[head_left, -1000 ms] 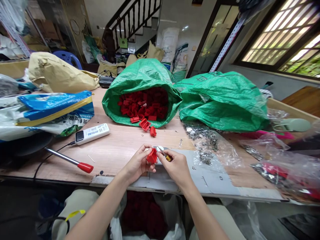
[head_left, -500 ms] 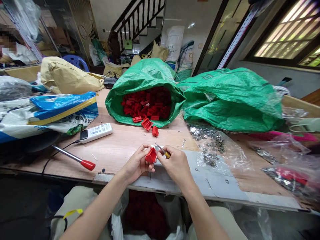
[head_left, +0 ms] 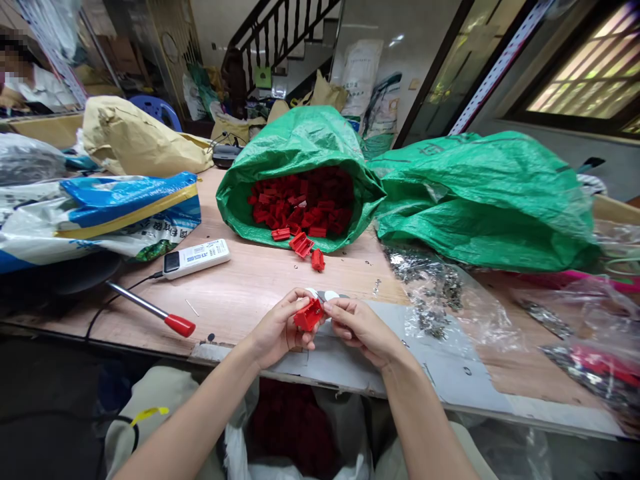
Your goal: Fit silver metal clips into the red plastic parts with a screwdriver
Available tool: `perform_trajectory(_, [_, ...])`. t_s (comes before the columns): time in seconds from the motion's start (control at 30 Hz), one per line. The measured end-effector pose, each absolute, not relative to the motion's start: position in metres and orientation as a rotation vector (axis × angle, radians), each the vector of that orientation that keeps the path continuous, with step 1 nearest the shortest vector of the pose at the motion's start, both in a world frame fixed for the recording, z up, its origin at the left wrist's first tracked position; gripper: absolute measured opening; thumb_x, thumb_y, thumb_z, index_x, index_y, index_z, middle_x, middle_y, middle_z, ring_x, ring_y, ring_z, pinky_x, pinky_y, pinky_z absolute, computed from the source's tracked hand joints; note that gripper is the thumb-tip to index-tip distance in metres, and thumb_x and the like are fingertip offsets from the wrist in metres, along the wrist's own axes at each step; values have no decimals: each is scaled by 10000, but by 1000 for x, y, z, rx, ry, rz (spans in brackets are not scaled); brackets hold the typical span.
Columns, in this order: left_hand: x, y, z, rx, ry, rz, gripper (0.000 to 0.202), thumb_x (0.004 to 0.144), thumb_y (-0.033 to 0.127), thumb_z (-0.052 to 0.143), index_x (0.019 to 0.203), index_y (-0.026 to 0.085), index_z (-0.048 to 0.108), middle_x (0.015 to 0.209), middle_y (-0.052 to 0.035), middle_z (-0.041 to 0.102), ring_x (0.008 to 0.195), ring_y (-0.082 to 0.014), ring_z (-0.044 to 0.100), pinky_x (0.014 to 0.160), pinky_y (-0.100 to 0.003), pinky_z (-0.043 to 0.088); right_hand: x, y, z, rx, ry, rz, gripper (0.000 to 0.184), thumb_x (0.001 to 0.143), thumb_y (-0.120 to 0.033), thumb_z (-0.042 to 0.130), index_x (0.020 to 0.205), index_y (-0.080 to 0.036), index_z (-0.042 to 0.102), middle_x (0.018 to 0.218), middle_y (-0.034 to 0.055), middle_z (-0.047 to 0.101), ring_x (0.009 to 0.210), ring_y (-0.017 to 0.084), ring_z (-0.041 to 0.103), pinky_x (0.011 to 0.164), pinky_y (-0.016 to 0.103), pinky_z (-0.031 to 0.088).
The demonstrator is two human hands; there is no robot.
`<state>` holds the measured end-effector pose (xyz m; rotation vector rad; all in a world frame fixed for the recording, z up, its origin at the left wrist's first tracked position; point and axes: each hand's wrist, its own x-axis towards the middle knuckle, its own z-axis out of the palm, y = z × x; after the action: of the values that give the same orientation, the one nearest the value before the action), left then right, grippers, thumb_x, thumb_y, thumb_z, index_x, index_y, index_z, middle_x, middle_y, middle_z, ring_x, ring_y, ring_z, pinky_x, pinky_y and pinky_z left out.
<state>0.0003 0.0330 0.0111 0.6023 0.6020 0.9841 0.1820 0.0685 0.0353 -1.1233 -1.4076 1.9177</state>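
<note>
My left hand [head_left: 283,328] grips a small red plastic housing [head_left: 308,315], its hollow side facing up and to the right. At the right edge of that piece, my right hand [head_left: 357,325] has its thumb and forefinger pinched together. A tiny metallic spot shows near those fingertips, too small to name, and the other right fingers are curled. Just beyond the hands lies a grey and white object [head_left: 330,295], partly covered by them. Several loose red pieces [head_left: 301,245] lie at the mouth of a green woven sack [head_left: 235,230] full of similar pieces.
A second green sack [head_left: 490,200] lies to the right, behind a clear bag of small metal parts [head_left: 440,293]. On the left are a white power bank [head_left: 197,259], a red-tipped lever [head_left: 179,325] and a blue-white bag [head_left: 130,213]. A person [head_left: 37,87] sits far left.
The yellow-handled pointed tool seen in my right hand no longer shows. The right fingertips now meet the red housing's edge, and the housing has tilted. The whole view has shifted slightly.
</note>
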Motion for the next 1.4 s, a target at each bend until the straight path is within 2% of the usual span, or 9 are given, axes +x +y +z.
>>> perform_trajectory(0.13, [-1,33,12,586,614,969,221,885,379,646,969,216,522,739,-19,656,463,-68,536,498,-203,546,179,67,33,-1164,-1492,1777,425,752,-563,736,743,-164,593,540,-66,424,451,52,245,409,202,107])
perform_trajectory(0.3, [-1,33,13,583,648,973,279,847,382,698,830,199,488,654,6,618,460,-74,543,507,-224,567,172,62,27,-1142,-1538,1611,446,757,-564,730,690,-198,483,518,-90,348,447,55,240,411,201,146])
perform_trajectory(0.53, [-1,32,11,664,631,942,190,909,366,625,932,197,541,653,-20,652,461,-80,560,507,-226,571,174,53,29,-1130,-1396,1840,401,772,-526,739,940,-182,620,517,-101,398,401,33,191,381,188,110])
perform_trajectory(0.83, [-2,25,12,724,569,833,221,881,384,658,992,198,613,666,-16,608,529,-129,596,486,-246,559,170,43,20,-917,-1132,2104,237,698,-303,722,844,-180,581,458,-113,403,363,22,169,351,176,81])
perform_trajectory(0.97, [4,23,7,1040,780,1050,408,861,460,669,1181,211,622,834,-55,649,645,-152,628,621,-287,581,172,46,21,-1117,-1094,1828,296,707,-349,717,907,-183,576,486,-110,447,357,20,174,357,178,90])
perform_trajectory(1.07, [9,21,0,1516,925,1192,451,786,316,770,1215,255,644,1019,-55,629,738,-136,598,636,-233,541,183,47,28,-1239,-1217,1710,349,747,-452,695,947,-190,580,548,-96,468,374,27,177,380,191,110])
perform_trajectory(1.17, [11,21,-7,1775,1095,1243,294,852,226,678,1142,275,680,916,-21,593,724,-123,555,582,-206,497,204,45,39,-1474,-1603,1375,342,795,-493,647,956,-191,635,593,-46,523,434,80,347,443,221,240])
perform_trajectory(1.3, [13,24,-12,1862,1262,1245,247,848,190,661,1085,253,692,943,-19,591,687,-112,564,568,-223,492,244,39,55,-2152,-1836,389,198,825,-399,617,802,-206,652,660,33,622,682,202,579,589,279,321])
perform_trajectory(1.4, [15,26,-14,1925,1265,1222,268,838,140,644,1081,243,689,1110,-38,644,776,-132,627,597,-235,510,267,37,61,-2520,-1849,313,206,805,-413,610,727,-223,624,721,59,677,762,248,625,581,291,303])
